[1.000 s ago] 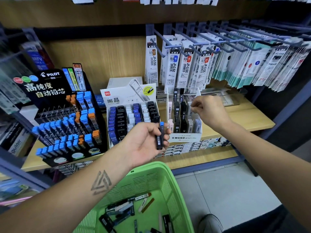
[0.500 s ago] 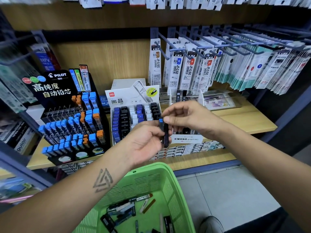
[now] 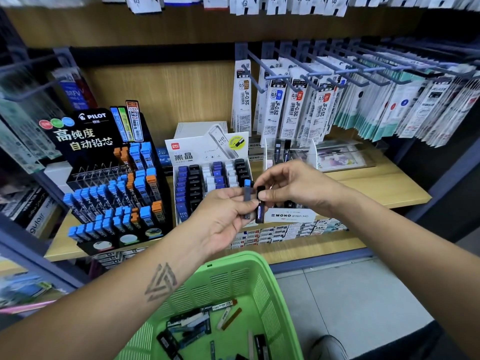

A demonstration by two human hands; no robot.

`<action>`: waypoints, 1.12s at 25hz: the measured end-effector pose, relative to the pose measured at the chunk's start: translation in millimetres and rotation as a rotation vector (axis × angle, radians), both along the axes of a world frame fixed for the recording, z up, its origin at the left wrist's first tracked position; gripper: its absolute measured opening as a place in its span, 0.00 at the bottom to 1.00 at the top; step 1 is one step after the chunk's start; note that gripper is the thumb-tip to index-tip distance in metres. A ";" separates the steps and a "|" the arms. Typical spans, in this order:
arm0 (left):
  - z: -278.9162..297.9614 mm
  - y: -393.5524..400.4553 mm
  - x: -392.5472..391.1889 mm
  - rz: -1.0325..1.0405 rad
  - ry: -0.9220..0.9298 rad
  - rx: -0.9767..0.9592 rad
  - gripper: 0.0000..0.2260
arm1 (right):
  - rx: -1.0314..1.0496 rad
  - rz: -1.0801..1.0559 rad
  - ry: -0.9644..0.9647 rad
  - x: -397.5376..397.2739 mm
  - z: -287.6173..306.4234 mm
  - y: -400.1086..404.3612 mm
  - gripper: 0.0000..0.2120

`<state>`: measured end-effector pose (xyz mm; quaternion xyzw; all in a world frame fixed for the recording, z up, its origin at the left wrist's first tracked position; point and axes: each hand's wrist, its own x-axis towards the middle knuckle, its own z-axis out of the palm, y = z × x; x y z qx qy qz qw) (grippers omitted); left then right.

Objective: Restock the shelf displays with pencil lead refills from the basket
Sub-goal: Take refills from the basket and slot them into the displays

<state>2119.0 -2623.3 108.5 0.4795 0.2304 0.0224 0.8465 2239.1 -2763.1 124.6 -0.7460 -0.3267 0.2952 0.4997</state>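
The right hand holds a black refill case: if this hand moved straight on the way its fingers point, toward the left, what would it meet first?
Probably the blue-capped refill case held in the left hand, right beside the black refill case that the right hand pinches. Depth is unclear.

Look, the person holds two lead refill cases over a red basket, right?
Not quite: the head view shows a green basket, not red. The left hand holds the blue-capped lead refill case and the right hand pinches the black-capped lead refill case.
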 end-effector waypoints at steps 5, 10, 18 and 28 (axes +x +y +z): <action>1.4 2.6 1.1 0.006 -0.027 -0.113 0.13 | 0.116 -0.249 -0.072 23.7 25.3 -15.6 0.13; 3.8 -1.1 6.1 -0.002 0.058 -0.031 0.13 | 0.110 -0.573 -0.504 69.7 36.3 -22.8 0.09; 2.7 5.2 11.2 -0.006 0.035 -0.012 0.11 | -0.153 -0.483 -0.865 101.0 3.9 4.2 0.06; 1.4 7.1 12.0 -0.024 0.037 -0.030 0.10 | -0.286 -0.474 -1.067 99.9 -17.0 11.9 0.14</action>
